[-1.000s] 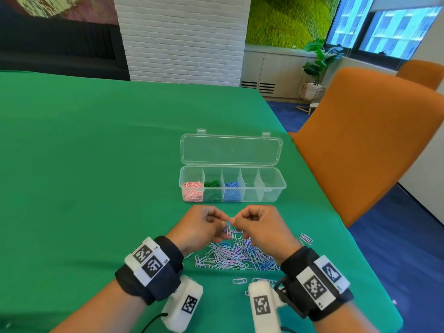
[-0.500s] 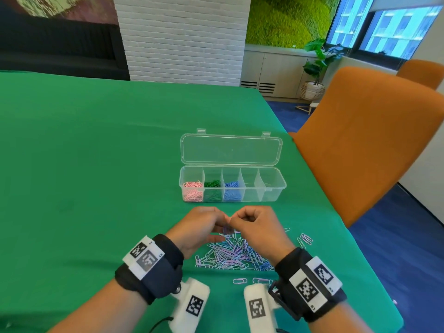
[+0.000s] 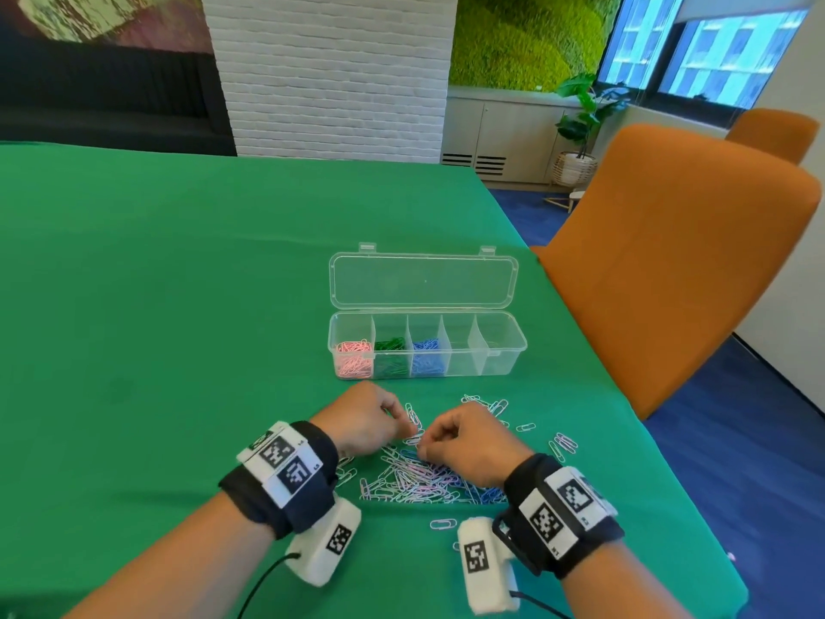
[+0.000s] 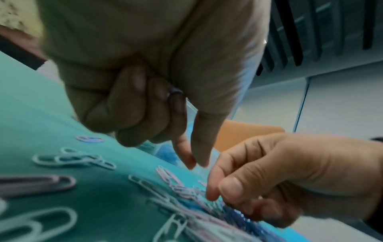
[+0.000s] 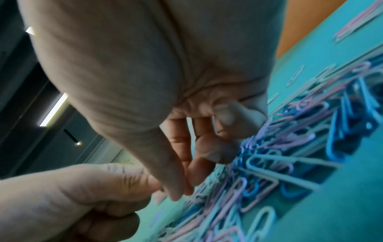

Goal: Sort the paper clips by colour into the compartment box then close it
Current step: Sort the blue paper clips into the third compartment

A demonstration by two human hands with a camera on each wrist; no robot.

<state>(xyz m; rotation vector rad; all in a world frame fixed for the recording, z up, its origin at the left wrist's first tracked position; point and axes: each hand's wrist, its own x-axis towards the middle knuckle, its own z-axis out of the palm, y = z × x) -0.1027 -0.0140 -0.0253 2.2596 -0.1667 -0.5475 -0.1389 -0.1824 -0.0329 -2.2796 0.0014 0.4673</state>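
Green cloth covers the table (image 3: 178,306), and low in the middle of the head view a loose heap of white, lilac and blue wire paper clips (image 3: 419,478) lies spread on it, with a few stray clips scattered to the right of the heap and one white clip just below it. Above the heap, near the centre of the frame, stands the clear plastic compartment box (image 3: 500,359) with its hinged lid (image 3: 424,281) thrown open and lying flat behind it. Counting from the left end, its first compartment holds pink clips (image 3: 354,360), the second green clips (image 3: 390,356), the third blue clips (image 3: 427,357); the remaining compartments to the right look bare of colour.

Both hands hover side by side at the upper edge of the heap, knuckles up. The left hand (image 3: 364,417) has its outer fingers folded into the palm, while its forefinger and thumb (image 4: 200,140) point down together towards the clips; whether a clip sits between them cannot be told through the blur. The right hand (image 3: 468,444) is loosely curled, its thumb and forefinger tips (image 5: 176,185) drawn together right at the clips on the cloth; a grasp is not plainly visible there either. Each wrist wears a black band with printed square markers.

An orange upholstered chair (image 3: 669,261) stands at the right of the frame beside the table.
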